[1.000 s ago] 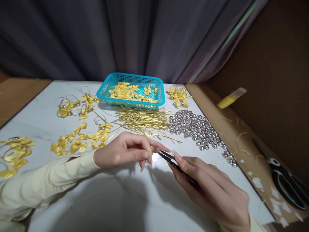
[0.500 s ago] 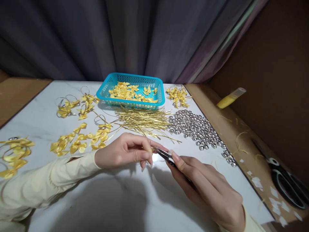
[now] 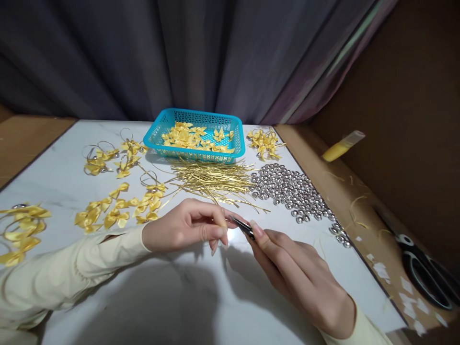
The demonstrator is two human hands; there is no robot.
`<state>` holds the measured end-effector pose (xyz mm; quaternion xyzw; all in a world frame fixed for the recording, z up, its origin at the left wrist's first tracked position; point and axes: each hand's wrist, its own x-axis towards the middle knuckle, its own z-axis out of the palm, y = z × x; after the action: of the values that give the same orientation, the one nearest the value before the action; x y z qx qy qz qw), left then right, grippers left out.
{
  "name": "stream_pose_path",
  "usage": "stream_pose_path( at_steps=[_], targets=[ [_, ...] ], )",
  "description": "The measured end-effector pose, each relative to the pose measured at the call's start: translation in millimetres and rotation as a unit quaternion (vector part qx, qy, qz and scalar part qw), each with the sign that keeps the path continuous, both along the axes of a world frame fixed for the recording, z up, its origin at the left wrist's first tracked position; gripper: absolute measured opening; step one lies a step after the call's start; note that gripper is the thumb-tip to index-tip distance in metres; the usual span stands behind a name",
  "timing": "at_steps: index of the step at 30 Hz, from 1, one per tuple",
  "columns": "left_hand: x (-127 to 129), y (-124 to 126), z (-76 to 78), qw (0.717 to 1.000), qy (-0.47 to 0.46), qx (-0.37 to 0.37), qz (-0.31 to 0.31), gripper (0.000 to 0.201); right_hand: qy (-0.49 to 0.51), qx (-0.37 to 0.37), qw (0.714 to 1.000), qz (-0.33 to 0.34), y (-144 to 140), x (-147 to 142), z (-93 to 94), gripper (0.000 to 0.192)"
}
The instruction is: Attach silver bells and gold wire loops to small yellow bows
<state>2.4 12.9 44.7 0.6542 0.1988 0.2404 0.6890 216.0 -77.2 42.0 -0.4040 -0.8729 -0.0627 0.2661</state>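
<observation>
Your right hand (image 3: 302, 270) has its thumb and fingers clamped on one pair of dark pliers (image 3: 243, 226), whose pointed tips reach past your right thumbnail to just beside your left fingertips. On your left hand (image 3: 185, 224), thumb and forefinger are together; anything pinched between them is too small to make out.

Straight beyond your left fingertips lies one heap of gold strips (image 3: 212, 179), too many to count, and behind that one blue basket (image 3: 199, 112) with overlapping yellow bows (image 3: 181, 136) you couldn't number. Outside it, more bows lie in four groups: one far left of your fingers, one beyond your left wrist, one farther off behind that, one past the strips to the right. Silver beads (image 3: 293, 187), again uncountable, spread beyond your right fingers. Well to the right of them are one yellow tube (image 3: 339, 149) and one pair of scissors (image 3: 426, 275).
</observation>
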Motion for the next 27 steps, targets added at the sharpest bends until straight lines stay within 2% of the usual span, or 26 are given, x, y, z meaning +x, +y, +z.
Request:
stream_pose_path(
  at_steps=[3, 5, 7, 8, 9, 11, 14, 15, 17, 19, 22, 24, 27],
  targets=[
    [0, 1, -0.7, 1.0, -0.011, -0.014, 0.002, 0.027, 0.021, 0.009, 0.999, -0.026, 1, -3, 1.8, 0.043],
    [0, 2, -2.5, 0.999, -0.028, -0.031, 0.013, 0.024, 0.085, 0.022, 0.993, -0.075, 4, -5, 3.7, 0.034],
    [-1, 3, -5.3, 0.997, -0.05, -0.058, 0.021, 0.02, 0.199, 0.006, 0.969, -0.144, 10, -6, 6.8, 0.028],
    [-1, 4, -6.8, 0.995, -0.061, -0.074, 0.022, 0.019, 0.268, -0.032, 0.947, -0.173, 14, -6, 8.9, 0.027],
    [-1, 5, -8.0, 0.993, -0.072, -0.091, 0.021, 0.018, 0.337, -0.093, 0.917, -0.193, 18, -5, 11.3, 0.027],
    [0, 5, -9.7, 0.989, -0.088, -0.122, 0.019, 0.018, 0.453, -0.258, 0.829, -0.204, 26, -3, 16.0, 0.033],
    [3, 6, -10.3, 0.982, -0.1, -0.16, 0.025, 0.017, 0.514, -0.489, 0.687, -0.156, 36, -3, 17.7, 0.047],
    [4, 6, -10.3, 0.98, -0.104, -0.169, 0.027, 0.017, 0.509, -0.545, 0.653, -0.134, 37, -4, 16.1, 0.047],
    [5, 5, -10.5, 0.977, -0.112, -0.178, 0.028, 0.016, 0.49, -0.613, 0.613, -0.094, 40, -7, 10.9, 0.038],
    [6, 5, -11.3, 0.976, -0.12, -0.181, 0.028, 0.016, 0.482, -0.636, 0.598, -0.071, 41, -10, 6.1, 0.03],
    [7, 4, -13.1, 0.974, -0.126, -0.186, 0.03, 0.015, 0.497, -0.624, 0.6, -0.058, 41, -5, 8.1, 0.03],
    [7, 4, -14.2, 0.978, -0.106, -0.173, 0.047, 0.019, 0.513, -0.586, 0.622, -0.086, 38, 8, 17.8, 0.031],
    [7, 6, -16.0, 0.985, -0.027, -0.155, 0.075, 0.028, 0.511, -0.484, 0.69, -0.168, 28, 46, 37.9, 0.029]
  ],
)
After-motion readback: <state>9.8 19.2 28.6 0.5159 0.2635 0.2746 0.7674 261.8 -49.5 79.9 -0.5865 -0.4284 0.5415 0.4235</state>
